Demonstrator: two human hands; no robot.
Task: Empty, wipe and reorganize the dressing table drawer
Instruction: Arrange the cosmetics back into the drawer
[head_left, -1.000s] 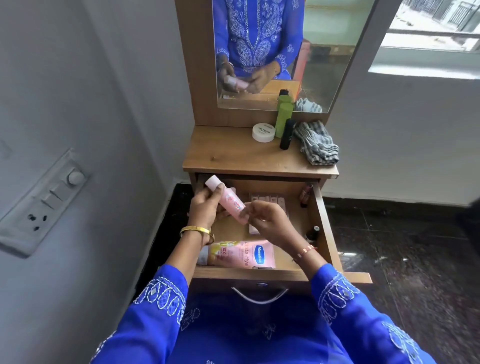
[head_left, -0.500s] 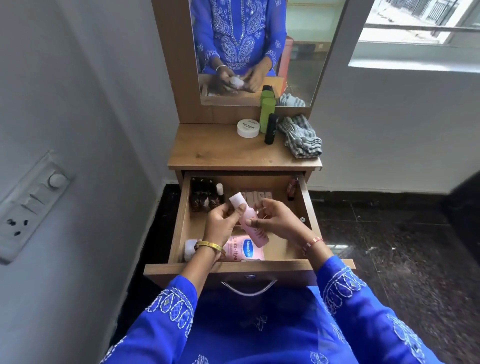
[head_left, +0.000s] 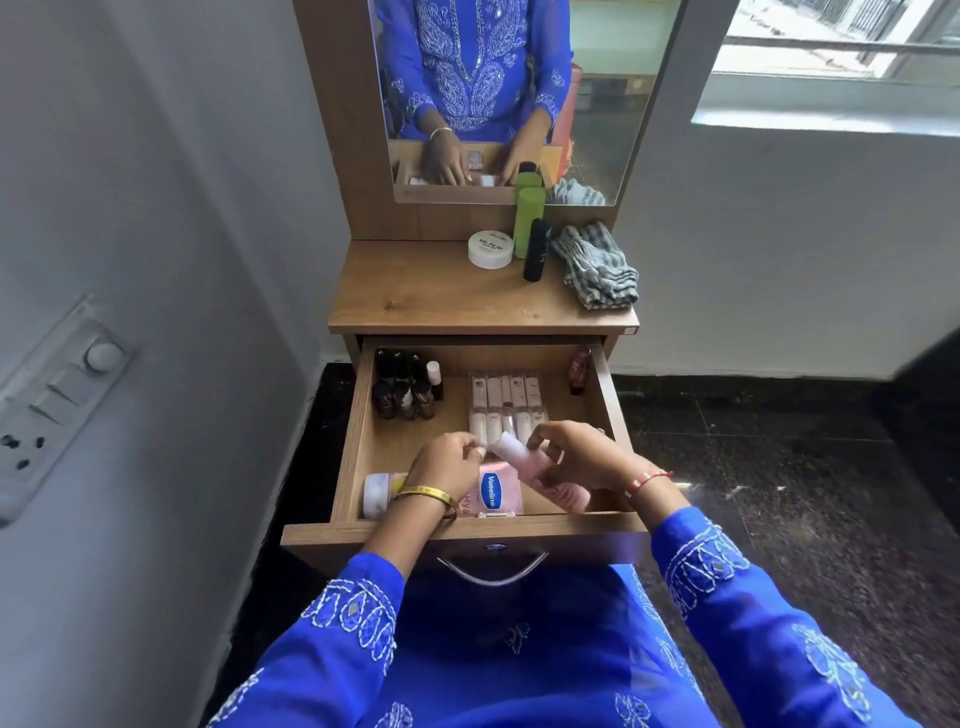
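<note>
Grey walls and a dark speckled floor frame a narrow wooden dressing table (head_left: 483, 306) at the centre of the frame, its drawer (head_left: 467, 535) pulled fully out below the top.

At the lower middle of the drawer, the right hand (head_left: 576, 457) curls round a small pink bottle (head_left: 519, 457), white cap tilted toward the upper left. The left hand (head_left: 449, 465), just beside the cap, has its fingers bent; whether it touches the bottle I cannot tell. Beneath both lies a pink Vaseline tube (head_left: 488, 493) along the front wall.

Further back, a cluster of dark nail polish bottles (head_left: 405, 387) fills the upper-left corner, a clear pack of white tubes (head_left: 506, 402) sits at the middle, and one small bottle (head_left: 578, 371) stands in the upper-right corner.

On the tabletop stand a white jar (head_left: 490, 249), a green bottle (head_left: 528, 221), a black tube (head_left: 537, 249) and a folded checked cloth (head_left: 595, 267).

With contents already sorted in groups, this looks like the reorganizing step. Next, the bottle needs a free spot near the front, laid flat so it cannot roll.
</note>
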